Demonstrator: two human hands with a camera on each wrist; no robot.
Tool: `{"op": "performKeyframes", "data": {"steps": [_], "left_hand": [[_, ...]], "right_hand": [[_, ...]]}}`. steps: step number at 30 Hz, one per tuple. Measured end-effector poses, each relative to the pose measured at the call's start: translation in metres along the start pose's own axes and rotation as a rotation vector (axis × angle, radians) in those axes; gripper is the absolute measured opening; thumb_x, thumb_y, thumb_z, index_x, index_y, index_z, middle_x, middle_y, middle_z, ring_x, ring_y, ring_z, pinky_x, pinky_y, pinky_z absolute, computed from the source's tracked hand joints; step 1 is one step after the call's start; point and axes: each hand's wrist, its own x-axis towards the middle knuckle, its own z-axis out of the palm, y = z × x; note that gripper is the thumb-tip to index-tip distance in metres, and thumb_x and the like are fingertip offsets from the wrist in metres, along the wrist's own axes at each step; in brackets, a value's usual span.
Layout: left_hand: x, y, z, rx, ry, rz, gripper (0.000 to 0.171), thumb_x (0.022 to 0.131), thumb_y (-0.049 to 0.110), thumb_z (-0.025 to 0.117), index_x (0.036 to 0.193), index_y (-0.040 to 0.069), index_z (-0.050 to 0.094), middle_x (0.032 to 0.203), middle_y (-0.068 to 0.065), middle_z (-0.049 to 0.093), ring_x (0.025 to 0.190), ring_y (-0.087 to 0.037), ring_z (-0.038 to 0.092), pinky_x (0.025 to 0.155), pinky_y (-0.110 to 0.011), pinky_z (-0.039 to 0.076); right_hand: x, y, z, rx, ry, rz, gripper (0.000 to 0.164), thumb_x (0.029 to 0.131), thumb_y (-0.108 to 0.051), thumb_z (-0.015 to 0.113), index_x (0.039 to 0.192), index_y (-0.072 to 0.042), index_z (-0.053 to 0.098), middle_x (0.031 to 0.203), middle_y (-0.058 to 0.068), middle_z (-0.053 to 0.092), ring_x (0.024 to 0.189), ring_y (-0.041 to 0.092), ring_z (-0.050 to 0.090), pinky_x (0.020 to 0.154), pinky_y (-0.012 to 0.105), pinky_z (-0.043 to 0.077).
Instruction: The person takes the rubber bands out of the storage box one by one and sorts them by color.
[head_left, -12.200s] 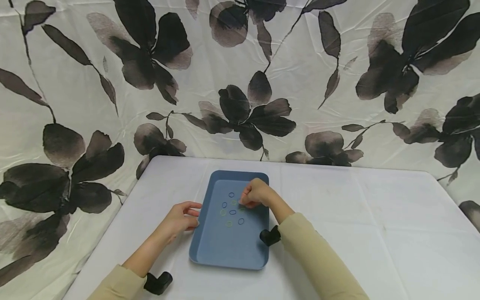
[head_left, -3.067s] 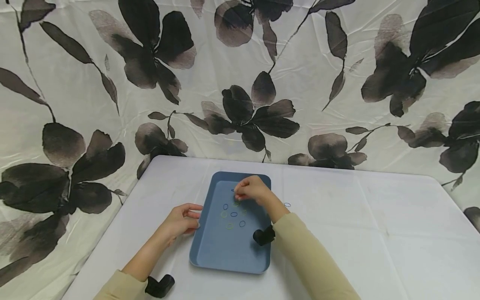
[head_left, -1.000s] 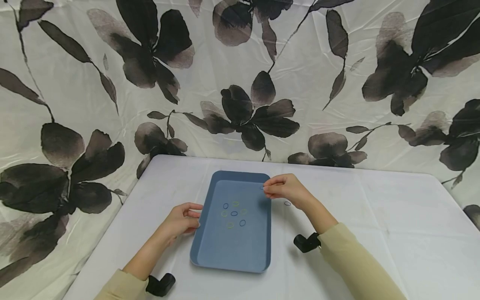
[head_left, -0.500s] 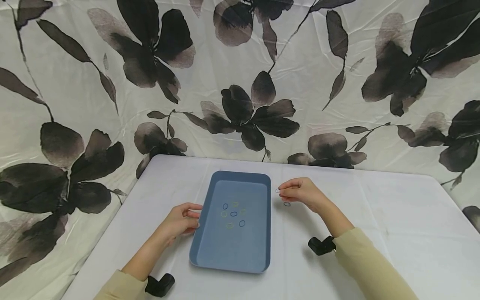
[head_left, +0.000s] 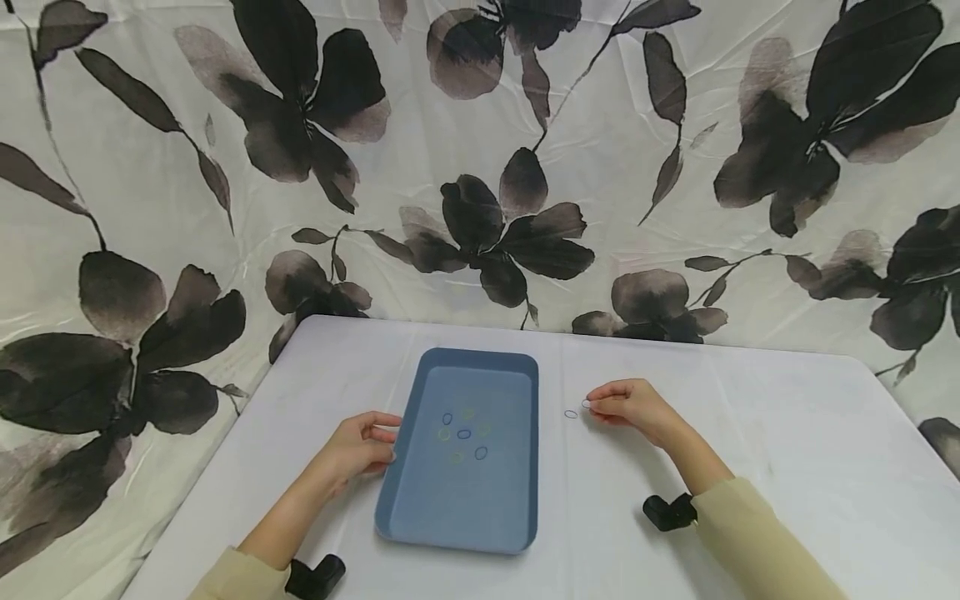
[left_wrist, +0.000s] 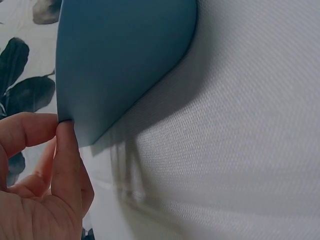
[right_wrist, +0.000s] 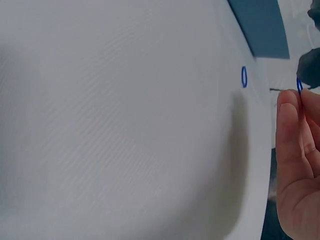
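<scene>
My right hand (head_left: 633,408) pinches a small blue rubber band (right_wrist: 299,85) between thumb and fingertips, raised over the white tabletop to the right of the tray. Just left of those fingertips, a second blue rubber band (head_left: 571,414) lies on the cloth. The blue tray (head_left: 457,508) stands lengthwise on the table. On its floor lie three blue bands (head_left: 464,434) and several faint yellow-green bands (head_left: 444,433). At the tray's left side, my left hand (head_left: 356,450) pinches the rim between thumb and finger, as the left wrist view shows.
A white cloth (head_left: 750,433) covers the table. Behind it and to the left hangs a white sheet with dark flowers (head_left: 517,233). Black wrist devices (head_left: 667,512) sit below both hands, near the sleeves.
Earlier my right hand was in the tray; it lifted a blue band out over the right rim and moved right and nearer. Another blue band came onto the table before that. My left hand stayed put.
</scene>
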Motion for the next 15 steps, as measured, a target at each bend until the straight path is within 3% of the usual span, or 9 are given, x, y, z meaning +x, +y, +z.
{"op": "performKeyframes", "data": {"steps": [5, 15], "left_hand": [[0.0009, -0.0058, -0.0005, -0.011, -0.003, -0.009, 0.054, 0.070, -0.011, 0.059, 0.124, -0.007, 0.051, 0.098, -0.016, 0.058, 0.072, -0.016, 0.059, 0.063, -0.031, 0.051], [0.0024, -0.0043, -0.0024, -0.020, -0.017, 0.009, 0.055, 0.071, -0.012, 0.059, 0.125, -0.007, 0.050, 0.098, -0.016, 0.059, 0.074, -0.016, 0.060, 0.063, -0.030, 0.051]], "right_hand": [[-0.0038, 0.0112, -0.0017, -0.008, 0.025, 0.034, 0.024, 0.087, -0.001, 0.061, 0.104, 0.015, 0.060, 0.084, 0.007, 0.069, 0.070, 0.010, 0.061, 0.066, 0.024, 0.052], [-0.0001, 0.0127, -0.0023, -0.064, 0.067, 0.070, 0.023, 0.087, -0.001, 0.061, 0.104, 0.015, 0.060, 0.081, 0.004, 0.068, 0.068, 0.010, 0.062, 0.063, 0.022, 0.052]]}}
